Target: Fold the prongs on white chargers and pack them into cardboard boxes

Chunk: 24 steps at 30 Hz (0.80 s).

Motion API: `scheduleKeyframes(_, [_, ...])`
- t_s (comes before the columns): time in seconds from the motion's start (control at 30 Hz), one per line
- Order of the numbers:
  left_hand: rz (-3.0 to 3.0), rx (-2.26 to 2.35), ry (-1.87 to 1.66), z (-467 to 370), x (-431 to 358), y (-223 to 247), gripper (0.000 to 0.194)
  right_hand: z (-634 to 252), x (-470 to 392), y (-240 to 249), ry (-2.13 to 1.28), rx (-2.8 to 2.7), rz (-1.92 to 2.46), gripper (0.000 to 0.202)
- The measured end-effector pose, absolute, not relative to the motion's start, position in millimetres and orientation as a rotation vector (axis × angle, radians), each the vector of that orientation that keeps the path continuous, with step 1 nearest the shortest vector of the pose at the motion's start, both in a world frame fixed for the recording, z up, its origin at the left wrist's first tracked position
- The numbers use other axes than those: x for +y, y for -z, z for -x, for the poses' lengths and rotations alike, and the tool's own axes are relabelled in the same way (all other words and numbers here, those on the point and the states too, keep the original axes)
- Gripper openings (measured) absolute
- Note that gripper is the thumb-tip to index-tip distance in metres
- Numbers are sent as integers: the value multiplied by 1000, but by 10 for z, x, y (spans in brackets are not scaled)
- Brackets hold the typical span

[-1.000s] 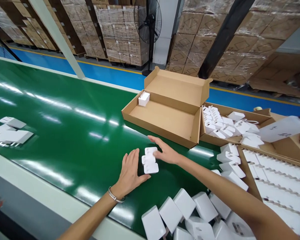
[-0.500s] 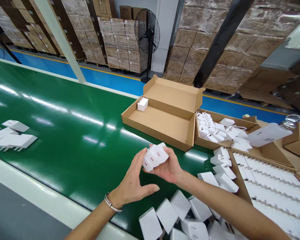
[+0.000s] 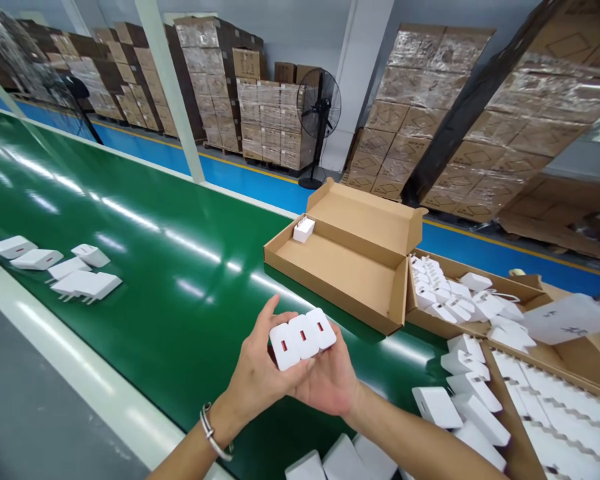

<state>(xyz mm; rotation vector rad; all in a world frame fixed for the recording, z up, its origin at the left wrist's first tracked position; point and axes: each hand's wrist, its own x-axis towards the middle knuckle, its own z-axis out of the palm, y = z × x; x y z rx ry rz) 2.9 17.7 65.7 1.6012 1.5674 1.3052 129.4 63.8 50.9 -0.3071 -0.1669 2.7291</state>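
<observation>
A row of three white USB chargers [image 3: 303,335] is held side by side, their red ports facing me. My left hand [image 3: 257,363], with a bracelet at the wrist, grips the row's left end, its thumb along the lower edge and the index finger raised. From the right and below, my right hand [image 3: 333,380] cups the same row. Beyond the hands lies an open cardboard box [image 3: 340,267] with a few white chargers [image 3: 304,229] standing in its far left corner, prongs up. Loose white chargers [image 3: 347,457] lie nearer me, below my right forearm.
Several chargers [image 3: 70,267] lie at left on the green belt [image 3: 165,320]. Right of the open box, a carton [image 3: 523,293] holds jumbled chargers, with a white bottle [image 3: 573,320] by it. A tray [image 3: 500,393] of packed chargers stands at lower right. A fan [image 3: 320,107] stands behind.
My left hand has closed onto the chargers, its thumb coming in against them. The row has turned so the ports face me more squarely. The view has swung left and up.
</observation>
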Motion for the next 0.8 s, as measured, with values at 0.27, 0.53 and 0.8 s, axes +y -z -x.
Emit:
scheduleKeyframes(0.27, [-1235, 1351, -1432, 213, 427, -603, 24, -1314, 622, -592, -2515, -716, 545, 58])
scheduleKeyframes(0.53, [-907, 1336, -1426, 512, 679, -204, 30, -1207, 2256, -969, -1000, -1916, 863, 69])
scheduleKeyframes(0.8, [-1001, 1398, -1235, 528, 628, -128, 29, -633, 3214, -47, -290, -2504, 1116, 74])
